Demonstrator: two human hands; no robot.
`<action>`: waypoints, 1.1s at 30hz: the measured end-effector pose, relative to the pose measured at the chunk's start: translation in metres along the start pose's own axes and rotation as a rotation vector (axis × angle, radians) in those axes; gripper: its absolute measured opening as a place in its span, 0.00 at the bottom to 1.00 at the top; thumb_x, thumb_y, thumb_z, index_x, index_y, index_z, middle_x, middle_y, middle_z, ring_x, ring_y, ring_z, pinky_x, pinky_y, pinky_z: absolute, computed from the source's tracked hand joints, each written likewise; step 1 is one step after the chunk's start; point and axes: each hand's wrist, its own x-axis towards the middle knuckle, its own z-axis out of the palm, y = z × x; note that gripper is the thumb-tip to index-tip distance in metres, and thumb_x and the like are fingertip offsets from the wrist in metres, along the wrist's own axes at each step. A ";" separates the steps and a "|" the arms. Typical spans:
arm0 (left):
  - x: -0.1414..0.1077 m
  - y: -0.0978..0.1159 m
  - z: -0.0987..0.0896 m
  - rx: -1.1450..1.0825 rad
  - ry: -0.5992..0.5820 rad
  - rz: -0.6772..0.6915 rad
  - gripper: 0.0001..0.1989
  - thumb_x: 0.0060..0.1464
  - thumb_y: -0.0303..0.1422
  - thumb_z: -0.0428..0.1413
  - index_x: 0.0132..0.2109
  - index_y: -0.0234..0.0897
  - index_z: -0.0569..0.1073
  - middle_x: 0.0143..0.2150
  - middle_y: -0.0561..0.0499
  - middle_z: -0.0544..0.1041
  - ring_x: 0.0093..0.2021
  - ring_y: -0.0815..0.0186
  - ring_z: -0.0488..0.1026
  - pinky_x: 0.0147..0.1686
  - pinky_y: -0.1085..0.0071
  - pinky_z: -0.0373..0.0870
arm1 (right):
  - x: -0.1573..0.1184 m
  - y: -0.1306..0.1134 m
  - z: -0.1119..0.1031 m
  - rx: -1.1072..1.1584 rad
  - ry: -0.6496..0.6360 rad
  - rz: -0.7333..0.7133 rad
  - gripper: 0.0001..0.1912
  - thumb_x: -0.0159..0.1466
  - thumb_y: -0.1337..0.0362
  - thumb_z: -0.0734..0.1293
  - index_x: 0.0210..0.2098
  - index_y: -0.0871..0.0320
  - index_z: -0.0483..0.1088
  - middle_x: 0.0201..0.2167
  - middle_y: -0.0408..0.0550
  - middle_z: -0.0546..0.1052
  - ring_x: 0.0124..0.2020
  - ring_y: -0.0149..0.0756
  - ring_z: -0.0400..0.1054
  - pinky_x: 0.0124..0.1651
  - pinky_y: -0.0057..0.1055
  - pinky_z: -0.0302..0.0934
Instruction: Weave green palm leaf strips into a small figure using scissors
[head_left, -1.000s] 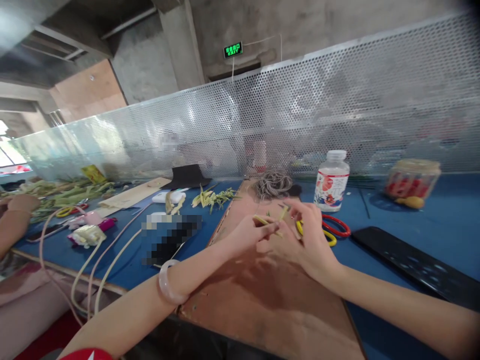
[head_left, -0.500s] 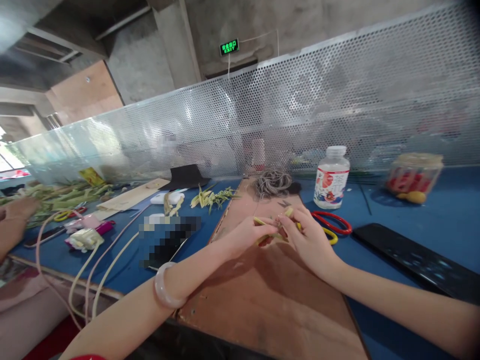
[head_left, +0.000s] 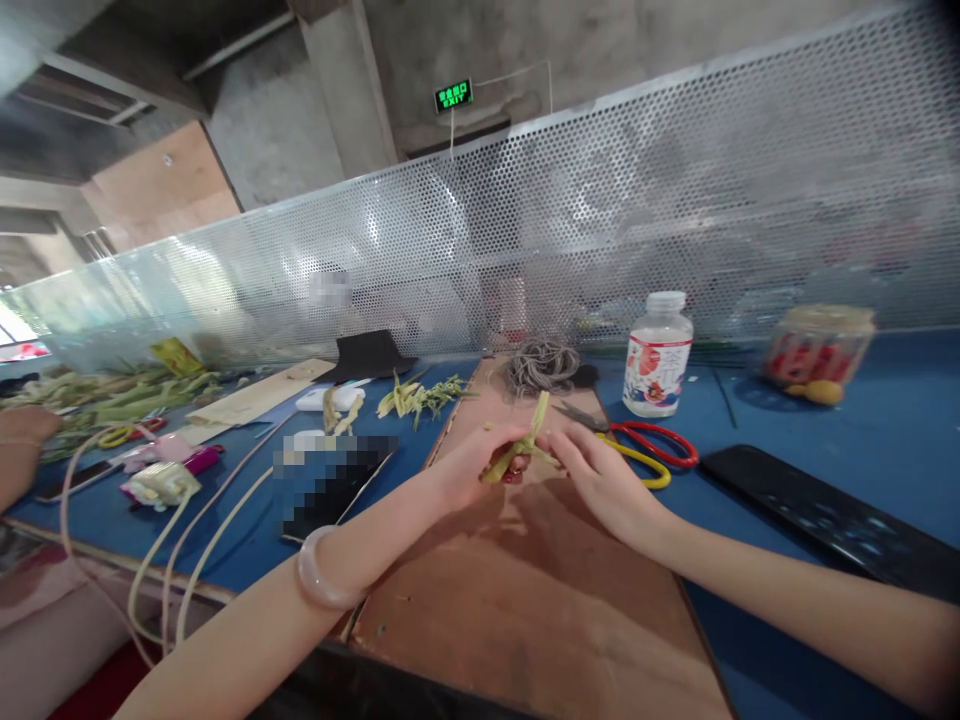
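Note:
Over the brown board (head_left: 540, 580), my left hand (head_left: 469, 462) is closed around a folded yellow-green leaf strip (head_left: 537, 420) that looks like husk. One end of the strip sticks up above the fingers; another part hangs below the thumb. My right hand (head_left: 611, 485) meets it from the other side, fingertips pinched at the strip's right end; the exact grip is partly hidden. Just beyond my right hand lie scissors (head_left: 660, 440) with one red and one yellow handle loop, blades pointing away to the left.
Behind the hands sits a coil of grey cord (head_left: 544, 365). A labelled bottle (head_left: 658, 360), a jar (head_left: 821, 345) and a black phone (head_left: 810, 520) stand or lie rightward. Leaf sprigs (head_left: 420, 397), cables (head_left: 217, 540) and a co-worker's hand (head_left: 26, 440) are leftward. Perforated metal panel (head_left: 525, 240) behind.
The leaf strip now stands upright out of my left hand. My right hand's fingers have straightened and lowered, and more of the scissors shows. The view has shifted slightly.

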 end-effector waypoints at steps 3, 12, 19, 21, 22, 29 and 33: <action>0.000 0.003 -0.002 0.033 0.018 0.032 0.11 0.47 0.37 0.59 0.30 0.32 0.74 0.21 0.56 0.62 0.23 0.76 0.57 0.25 0.76 0.53 | -0.004 -0.003 0.000 -0.136 -0.120 -0.032 0.18 0.65 0.53 0.54 0.23 0.56 0.57 0.19 0.40 0.64 0.22 0.30 0.58 0.26 0.27 0.51; 0.000 0.004 0.000 0.112 0.039 0.037 0.10 0.44 0.35 0.61 0.29 0.31 0.74 0.25 0.53 0.69 0.26 0.76 0.63 0.28 0.76 0.55 | -0.003 -0.001 -0.001 -0.026 -0.151 -0.066 0.15 0.65 0.56 0.55 0.26 0.56 0.61 0.21 0.40 0.64 0.24 0.30 0.59 0.27 0.26 0.54; 0.001 0.002 0.000 0.030 0.005 0.050 0.09 0.44 0.33 0.61 0.26 0.31 0.71 0.21 0.56 0.65 0.23 0.77 0.61 0.26 0.76 0.55 | -0.006 -0.007 -0.006 0.083 -0.131 -0.039 0.17 0.65 0.55 0.56 0.26 0.57 0.64 0.22 0.42 0.66 0.26 0.31 0.61 0.29 0.28 0.57; -0.001 0.003 0.001 0.017 -0.020 0.061 0.07 0.44 0.31 0.61 0.28 0.31 0.72 0.21 0.56 0.65 0.24 0.76 0.61 0.27 0.76 0.55 | -0.007 -0.010 -0.007 0.069 -0.111 -0.054 0.16 0.65 0.56 0.56 0.26 0.58 0.65 0.22 0.42 0.66 0.26 0.31 0.61 0.30 0.28 0.58; -0.002 0.004 0.001 0.015 -0.035 0.072 0.07 0.44 0.31 0.61 0.29 0.31 0.72 0.21 0.56 0.65 0.24 0.76 0.61 0.27 0.76 0.55 | -0.008 -0.011 -0.007 0.065 -0.095 -0.056 0.16 0.64 0.56 0.57 0.25 0.58 0.65 0.22 0.42 0.66 0.26 0.31 0.61 0.30 0.28 0.57; -0.004 0.008 -0.003 0.013 -0.068 0.143 0.05 0.46 0.30 0.60 0.31 0.31 0.73 0.22 0.55 0.67 0.24 0.76 0.62 0.28 0.76 0.57 | -0.008 -0.007 -0.007 0.076 -0.043 -0.025 0.15 0.64 0.55 0.58 0.26 0.58 0.65 0.21 0.41 0.65 0.22 0.30 0.60 0.25 0.27 0.55; -0.001 0.011 -0.013 -0.072 -0.046 0.147 0.14 0.52 0.39 0.54 0.38 0.33 0.76 0.29 0.48 0.74 0.31 0.71 0.68 0.34 0.73 0.62 | -0.008 -0.003 -0.002 0.059 -0.074 -0.034 0.15 0.65 0.53 0.56 0.30 0.56 0.64 0.20 0.40 0.65 0.21 0.30 0.61 0.24 0.26 0.56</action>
